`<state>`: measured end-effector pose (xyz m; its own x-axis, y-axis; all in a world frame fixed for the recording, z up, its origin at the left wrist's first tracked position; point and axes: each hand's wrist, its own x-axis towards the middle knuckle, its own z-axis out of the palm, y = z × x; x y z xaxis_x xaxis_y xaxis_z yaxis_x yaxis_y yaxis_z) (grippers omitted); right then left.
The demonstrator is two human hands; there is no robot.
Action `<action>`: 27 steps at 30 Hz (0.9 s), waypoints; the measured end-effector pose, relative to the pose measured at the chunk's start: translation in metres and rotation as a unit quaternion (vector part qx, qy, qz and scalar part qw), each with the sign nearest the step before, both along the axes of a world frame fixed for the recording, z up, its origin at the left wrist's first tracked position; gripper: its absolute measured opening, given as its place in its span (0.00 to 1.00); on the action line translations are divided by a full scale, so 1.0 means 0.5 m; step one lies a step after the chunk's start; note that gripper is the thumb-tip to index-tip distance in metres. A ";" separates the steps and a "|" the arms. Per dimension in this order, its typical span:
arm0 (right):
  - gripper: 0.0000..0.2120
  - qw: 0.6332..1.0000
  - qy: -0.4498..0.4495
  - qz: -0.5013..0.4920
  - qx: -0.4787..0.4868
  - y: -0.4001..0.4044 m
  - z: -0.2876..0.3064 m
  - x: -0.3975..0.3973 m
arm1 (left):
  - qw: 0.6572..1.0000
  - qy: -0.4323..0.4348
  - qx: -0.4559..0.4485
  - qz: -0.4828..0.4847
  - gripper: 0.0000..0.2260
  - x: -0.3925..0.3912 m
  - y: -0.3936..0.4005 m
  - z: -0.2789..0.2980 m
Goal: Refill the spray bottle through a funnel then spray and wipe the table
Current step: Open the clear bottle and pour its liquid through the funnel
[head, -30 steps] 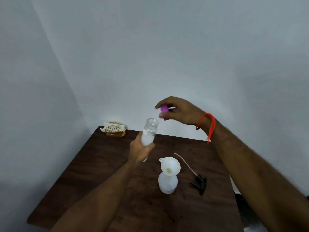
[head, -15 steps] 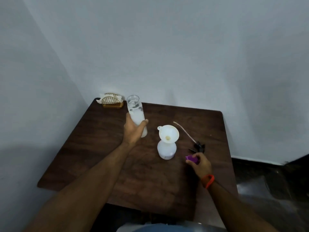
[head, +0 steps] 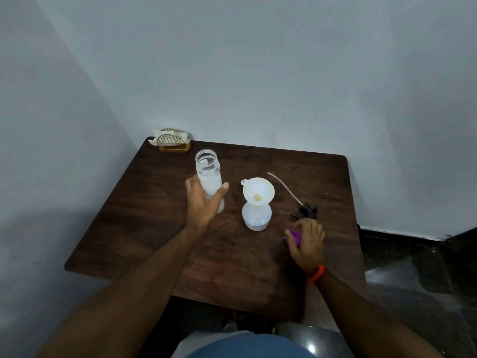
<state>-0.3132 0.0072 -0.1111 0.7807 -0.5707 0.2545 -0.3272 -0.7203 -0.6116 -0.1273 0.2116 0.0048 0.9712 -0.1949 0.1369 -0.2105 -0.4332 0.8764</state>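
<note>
- We see a dark brown, wood-grained table (head: 160, 215).
- On it, our white bottle (head: 256, 215) carries a white funnel (head: 259, 189).
- Our jar (head: 207, 177) is clear, with cloudy white liquid.
- Purple cap (head: 295, 236); black sprayer (head: 307, 210); orange wristband (head: 318, 273); gold holder (head: 174, 144).

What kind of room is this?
Probably a plain corner of a home or small eatery: a dark wooden table pushed against bare pale walls, with a wire napkin holder holding paper napkins at its far edge.
</note>
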 end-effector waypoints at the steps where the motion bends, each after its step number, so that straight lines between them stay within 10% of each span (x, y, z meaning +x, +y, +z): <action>1: 0.13 0.998 -0.067 0.002 -0.006 0.005 0.034 0.015 | 1.000 -0.016 -0.003 0.001 0.28 -0.001 -0.006 0.010; 5: 0.19 0.965 -0.242 0.089 0.057 0.024 0.219 0.121 | 0.996 -0.075 -0.033 0.028 0.29 0.010 -0.047 0.060; 11: 0.32 0.940 -0.197 0.203 0.188 0.059 0.448 0.259 | 0.987 -0.156 -0.024 -0.018 0.27 0.025 -0.121 0.155; 17: 0.24 0.927 -0.220 0.210 0.221 0.022 0.505 0.302 | 0.968 -0.215 -0.069 -0.114 0.18 0.025 -0.196 0.220; 23: 0.25 0.934 -0.233 0.157 0.222 -0.048 0.502 0.285 | 0.973 -0.105 0.017 -0.205 0.41 0.053 -0.237 0.217; 27: 0.27 0.946 -0.226 0.133 0.190 -0.104 0.492 0.245 | 0.972 -0.068 -0.050 -0.218 0.35 0.056 -0.166 0.144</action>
<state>-0.1906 -0.0450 0.1348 0.7693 -0.4869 0.4137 0.1922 -0.4411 -0.8766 -0.0992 0.1288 0.0767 0.7705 -0.5637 0.2976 -0.4719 -0.1906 0.8608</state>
